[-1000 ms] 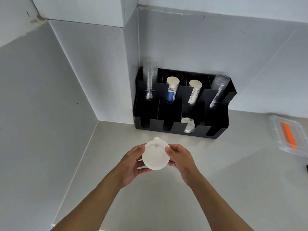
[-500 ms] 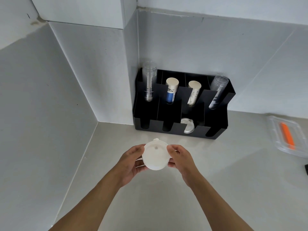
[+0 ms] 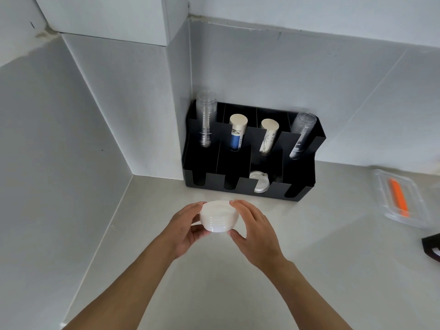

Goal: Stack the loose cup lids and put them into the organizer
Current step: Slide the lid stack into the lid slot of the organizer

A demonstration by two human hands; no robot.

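A stack of white cup lids point(image 3: 219, 219) is held above the counter between both hands, its side rims facing me. My left hand point(image 3: 184, 228) grips its left edge and my right hand point(image 3: 256, 231) its right edge. Behind them the black organizer point(image 3: 302, 163) stands against the wall corner. Its front row has open slots; the third slot from the left holds white lids point(image 3: 259, 182). Its back row carries clear cups point(image 3: 206, 120), two paper cup stacks point(image 3: 237, 132) and more clear cups point(image 3: 301, 134).
A clear plastic box point(image 3: 402, 198) with an orange item lies on the counter at the right. A dark object point(image 3: 432, 245) sits at the right edge. White walls close in the left side and back.
The lid stack has tilted from showing its flat round face to showing its side, and both hands have moved it slightly forward toward the organizer.
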